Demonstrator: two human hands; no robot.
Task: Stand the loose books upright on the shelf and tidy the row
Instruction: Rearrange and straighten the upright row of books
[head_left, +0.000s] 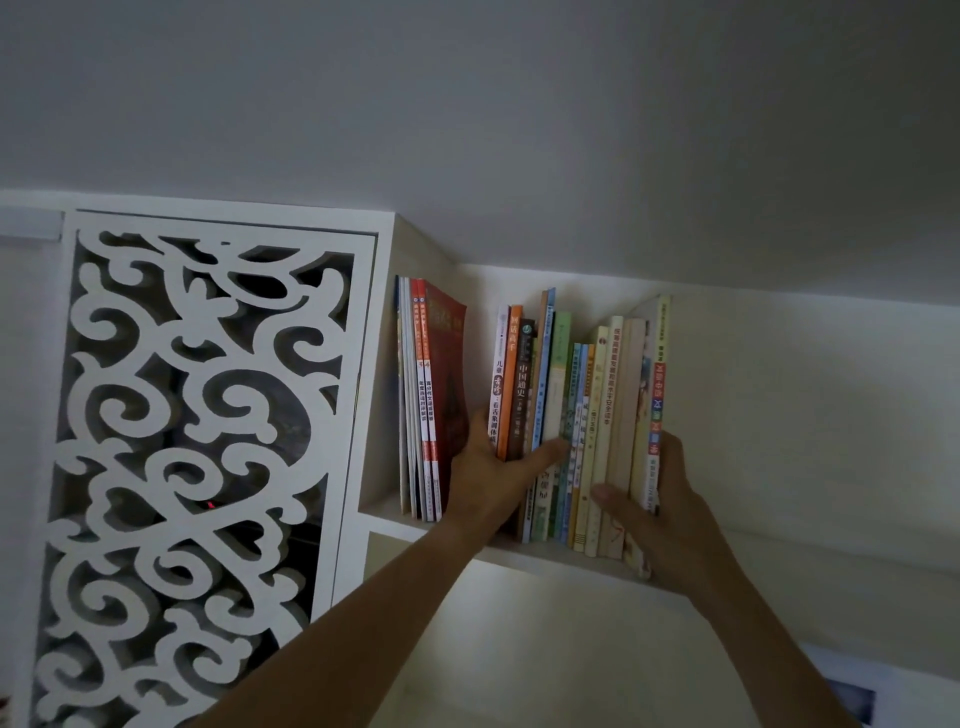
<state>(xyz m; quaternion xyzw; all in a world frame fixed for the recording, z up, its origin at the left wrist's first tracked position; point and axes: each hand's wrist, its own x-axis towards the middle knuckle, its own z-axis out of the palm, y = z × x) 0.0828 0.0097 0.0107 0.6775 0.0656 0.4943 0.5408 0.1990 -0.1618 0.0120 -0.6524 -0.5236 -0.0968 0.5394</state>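
Note:
A row of upright books (582, 415) stands on the white shelf (545, 558) high on the wall. My left hand (493, 478) clasps the row's left end, fingers behind a white-spined book, thumb across the spines. My right hand (660, 514) clasps the right end, thumb on the cream spines, fingers around the outermost book with coloured lettering. A separate small group of thin books with red and orange spines (428, 400) stands against the shelf's left wall, with a gap between it and the held row.
A white cabinet door with a cut-out scroll pattern (197, 441) fills the left. The ceiling lies close above the shelf. Bare white wall runs to the right, and a picture corner (852, 696) shows at the lower right.

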